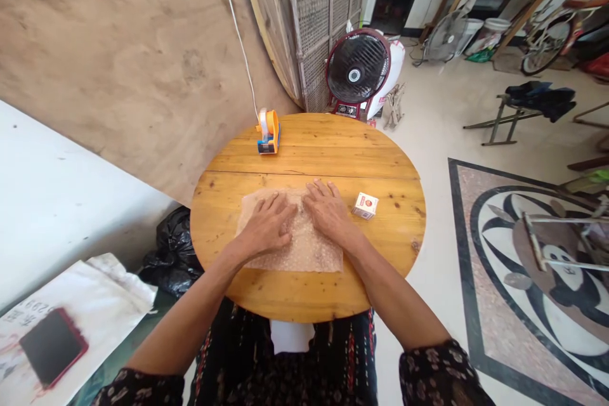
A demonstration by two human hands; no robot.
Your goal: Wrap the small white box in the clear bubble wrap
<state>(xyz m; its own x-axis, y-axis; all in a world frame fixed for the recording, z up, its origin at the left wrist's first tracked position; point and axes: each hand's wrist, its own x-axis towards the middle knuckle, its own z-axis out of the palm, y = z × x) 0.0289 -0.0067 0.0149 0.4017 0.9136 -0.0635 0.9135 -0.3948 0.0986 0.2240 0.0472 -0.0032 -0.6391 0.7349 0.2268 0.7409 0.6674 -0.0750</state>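
Observation:
A sheet of clear bubble wrap (297, 250) lies spread on the round wooden table (304, 298). Flat on its left part rests my left hand (267, 223), fingers apart. My right hand (328, 210) presses on the upper right part of the sheet, its fingers also spread. Neither hand grips anything. To the right of my right hand, a small white box (366, 205) with a red mark sits on the wood, apart from the sheet.
An orange and blue tape dispenser (269, 133) stands near the table's far left edge. Beyond the table is a dark red fan (358, 70). A black plastic bag (174, 250) and a phone (54, 347) are at the left.

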